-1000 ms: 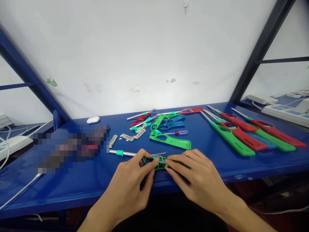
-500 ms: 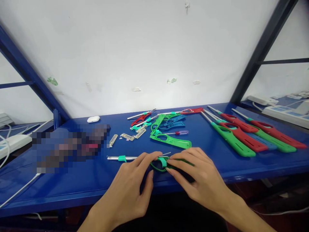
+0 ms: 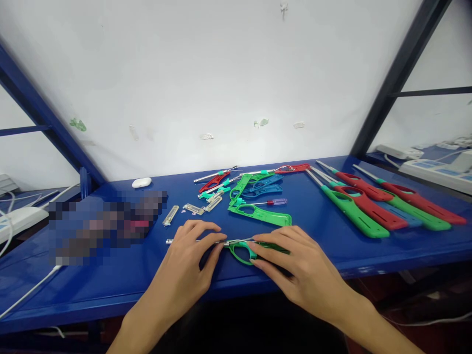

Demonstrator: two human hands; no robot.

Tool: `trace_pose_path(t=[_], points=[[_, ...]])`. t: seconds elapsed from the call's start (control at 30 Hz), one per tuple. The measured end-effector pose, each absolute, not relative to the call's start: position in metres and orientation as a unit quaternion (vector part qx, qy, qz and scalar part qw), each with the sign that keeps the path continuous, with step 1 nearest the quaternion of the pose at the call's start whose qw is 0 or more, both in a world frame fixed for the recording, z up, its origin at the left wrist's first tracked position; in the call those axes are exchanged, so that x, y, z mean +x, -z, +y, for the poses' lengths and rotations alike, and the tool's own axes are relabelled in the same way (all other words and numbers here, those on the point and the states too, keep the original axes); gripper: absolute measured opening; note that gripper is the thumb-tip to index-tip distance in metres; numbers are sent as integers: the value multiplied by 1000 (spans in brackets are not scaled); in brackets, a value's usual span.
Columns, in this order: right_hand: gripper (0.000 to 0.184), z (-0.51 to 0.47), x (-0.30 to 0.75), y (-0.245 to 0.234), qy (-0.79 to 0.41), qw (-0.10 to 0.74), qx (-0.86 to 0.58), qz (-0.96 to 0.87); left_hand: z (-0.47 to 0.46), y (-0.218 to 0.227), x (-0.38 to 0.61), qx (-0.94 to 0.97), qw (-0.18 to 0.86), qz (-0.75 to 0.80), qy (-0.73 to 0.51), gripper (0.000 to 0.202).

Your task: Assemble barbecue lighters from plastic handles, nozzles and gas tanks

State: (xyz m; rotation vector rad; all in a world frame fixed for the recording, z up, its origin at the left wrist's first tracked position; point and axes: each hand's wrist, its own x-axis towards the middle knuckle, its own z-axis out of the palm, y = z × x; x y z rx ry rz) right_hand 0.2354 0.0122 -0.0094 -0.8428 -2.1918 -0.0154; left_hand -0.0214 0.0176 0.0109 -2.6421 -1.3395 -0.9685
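Close to the table's front edge lies a partly assembled gas lighter, its green handle half [image 3: 233, 253] showing a finger ring and a teal trigger [image 3: 252, 253]. My left hand [image 3: 186, 263] pinches the lighter's metal tube [image 3: 169, 241] where it meets the handle; the tube's ribbed tip sticks out to the left. Thumb and fingers of my right hand [image 3: 304, 260] grip the green handle beside the trigger and cover much of it. A thin wire [image 3: 241, 240] runs along the top between both hands. The inside of the handle is mostly hidden.
Beyond my hands lie a green shell half [image 3: 261, 215], a screwdriver [image 3: 277, 201], several clear fuel tanks [image 3: 171, 215] and loose lighter parts [image 3: 216, 182]. Whole lighters [image 3: 354, 214] lie at right. A white earbud case [image 3: 142, 183] and a blurred-out object [image 3: 106, 226] are at left.
My left hand has shifted left and down, off the trigger area and onto the tube's inner end. The tube's teal collar is no longer visible. My right hand keeps its grip on the handle.
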Motion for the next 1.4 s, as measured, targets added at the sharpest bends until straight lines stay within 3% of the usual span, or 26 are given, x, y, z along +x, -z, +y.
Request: trace_pose_path(t=[0.33, 0.57, 1.03, 1.4], points=[[26, 12, 235, 11, -1, 387, -359, -849, 22, -5, -25, -847, -76, -421, 316, 20], [34, 11, 235, 11, -4, 338, -383, -860, 20, -3, -23, -843, -104, -412, 330, 22], [45, 10, 236, 9, -9, 305, -401, -864, 13, -16, -19, -860, -124, -439, 228, 42], [16, 11, 235, 3, -84, 324, -407, -850, 13, -17, -19, -863, -130, -440, 212, 46]])
